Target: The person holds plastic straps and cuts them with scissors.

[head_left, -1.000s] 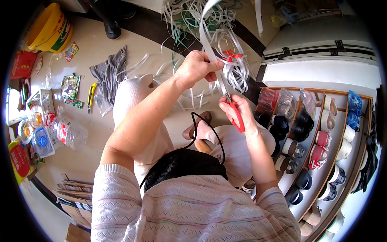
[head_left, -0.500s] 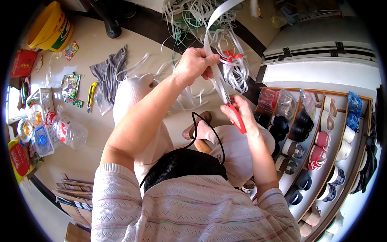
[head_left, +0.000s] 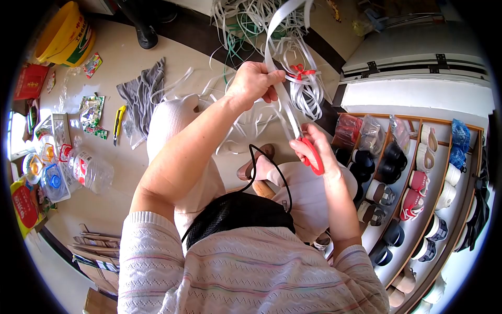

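My left hand (head_left: 256, 82) is closed, its thumb and fingers pinching a flat white plastic strap (head_left: 270, 49). Above the hand the strap curves upward out of view, and a length of it runs down toward the blades. In my right hand (head_left: 320, 144) is a pair of scissors with red handles (head_left: 312, 158). Its blades point up along the lower part of the strap; whether they touch it I cannot tell. Just behind hangs a coiled bundle of white strap (head_left: 308, 102), bound with a red tie (head_left: 300, 72).
Tangled white and green straps (head_left: 256, 26) lie ahead, with cut strips on the floor. A shoe rack (head_left: 402, 193) stands at right. To the left are a yellow cutter knife (head_left: 119, 124), a grey cloth (head_left: 144, 97), a yellow bucket (head_left: 65, 36) and plastic bottles (head_left: 86, 170).
My right hand and the scissors have shifted slightly down and to the right. A strap end now shows at the top, bending downward. My left hand has stayed in place.
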The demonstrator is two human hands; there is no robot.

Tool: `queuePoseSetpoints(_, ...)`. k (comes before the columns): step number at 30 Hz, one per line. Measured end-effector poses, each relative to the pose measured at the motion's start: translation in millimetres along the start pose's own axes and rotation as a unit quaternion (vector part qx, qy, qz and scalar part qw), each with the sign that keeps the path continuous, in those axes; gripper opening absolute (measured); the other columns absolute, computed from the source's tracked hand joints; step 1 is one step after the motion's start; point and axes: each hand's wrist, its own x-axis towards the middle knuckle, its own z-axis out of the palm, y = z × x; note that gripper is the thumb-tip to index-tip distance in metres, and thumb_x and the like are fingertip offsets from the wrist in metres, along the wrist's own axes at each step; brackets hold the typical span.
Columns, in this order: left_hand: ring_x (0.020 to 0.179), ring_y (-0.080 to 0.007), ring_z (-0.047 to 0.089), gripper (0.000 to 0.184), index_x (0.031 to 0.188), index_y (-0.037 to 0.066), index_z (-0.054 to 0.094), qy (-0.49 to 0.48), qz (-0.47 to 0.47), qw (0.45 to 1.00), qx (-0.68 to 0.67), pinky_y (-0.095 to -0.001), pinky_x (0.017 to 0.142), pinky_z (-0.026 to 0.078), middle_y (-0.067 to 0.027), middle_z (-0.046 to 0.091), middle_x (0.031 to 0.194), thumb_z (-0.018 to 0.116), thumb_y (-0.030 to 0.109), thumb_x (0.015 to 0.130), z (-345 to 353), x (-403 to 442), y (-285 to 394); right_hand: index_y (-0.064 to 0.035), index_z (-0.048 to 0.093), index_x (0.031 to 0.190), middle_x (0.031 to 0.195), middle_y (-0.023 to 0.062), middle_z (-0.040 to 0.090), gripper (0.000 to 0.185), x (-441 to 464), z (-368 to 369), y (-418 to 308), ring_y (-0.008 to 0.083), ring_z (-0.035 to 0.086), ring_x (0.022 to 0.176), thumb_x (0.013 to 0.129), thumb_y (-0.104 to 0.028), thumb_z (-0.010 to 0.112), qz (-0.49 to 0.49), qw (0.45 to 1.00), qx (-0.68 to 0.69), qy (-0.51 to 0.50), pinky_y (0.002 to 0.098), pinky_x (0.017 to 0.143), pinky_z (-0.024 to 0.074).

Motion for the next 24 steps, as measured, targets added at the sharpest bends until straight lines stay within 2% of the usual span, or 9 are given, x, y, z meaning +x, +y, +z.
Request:
queuePoseSetpoints(2,0.045,-0.0104,0.054,0.024,0.077,-0.001,0.062,-0.005,-0.011,1.0,0.018,-0.0233,0.041,0.044,-0.0055,0.058,0.059,0.064,0.021,0.083,-1.8,1.3,-0.6,-0.0033,0.046,0.107,0.069,-0.001,0.053,0.038,0.2,-8.2,3.3,0.0041,0.044,0.054,0.079,-0.016,0.068,-0.002,0.999,0.03,-0.03,0.0181,0.045,0.034)
queuePoseSetpoints(5,0.043,-0.01,0.053,0.024,0.077,-0.001,0.062,-0.008,-0.008,0.998,0.057,-0.0229,0.041,0.043,-0.0045,0.056,0.056,0.065,0.021,0.083,-0.7,0.1,1.0,-0.0022,0.046,0.105,0.075,0.0017,0.054,0.04,1.1,-16.6,6.2,0.0064,0.049,0.058,0.08,-0.025,0.068,-0.033,0.996,0.029,-0.081,0.0178,0.048,0.0375)
queuePoseSetpoints(8,0.042,-0.0099,0.053,0.024,0.076,-0.001,0.062,-0.008,-0.007,0.999,0.05,-0.0229,0.04,0.043,-0.0041,0.055,0.055,0.065,0.021,0.083,0.2,-0.6,0.0,-0.0026,0.048,0.102,0.075,0.0027,0.056,0.041,2.2,-14.7,6.8,0.0076,0.05,0.058,0.079,-0.03,0.069,-0.026,0.996,0.047,-0.071,0.0189,0.048,0.0386)
queuePoseSetpoints(15,0.042,-0.0104,0.053,0.023,0.077,-0.001,0.063,-0.01,-0.021,1.0,0.002,-0.0235,0.039,0.043,-0.0044,0.056,0.056,0.064,0.02,0.083,2.7,0.4,-7.8,-0.003,0.051,0.098,0.071,0.0029,0.057,0.035,3.4,1.3,0.0,0.0074,0.05,0.054,0.081,-0.029,0.067,-0.001,1.0,0.0,-0.002,0.0194,0.046,0.0411)
queuePoseSetpoints(21,0.042,-0.0104,0.053,0.021,0.079,-0.001,0.063,-0.034,-0.047,0.997,-0.043,-0.0233,0.039,0.043,-0.0043,0.056,0.057,0.065,0.02,0.083,6.0,0.1,-13.2,-0.003,0.051,0.094,0.065,0.0008,0.053,0.033,8.0,9.1,1.7,0.006,0.047,0.047,0.08,-0.028,0.068,-0.009,0.999,-0.011,0.037,0.018,0.041,0.0382)
queuePoseSetpoints(24,0.043,-0.0104,0.053,0.022,0.081,0.0,0.063,-0.035,-0.047,0.998,-0.037,-0.023,0.04,0.043,-0.0045,0.057,0.058,0.063,0.021,0.084,5.8,-0.3,-9.3,-0.0011,0.051,0.089,0.054,-0.0006,0.048,0.041,9.8,11.4,5.5,0.0048,0.039,0.038,0.076,-0.034,0.072,-0.036,0.998,0.014,0.042,0.0187,0.034,0.0301)
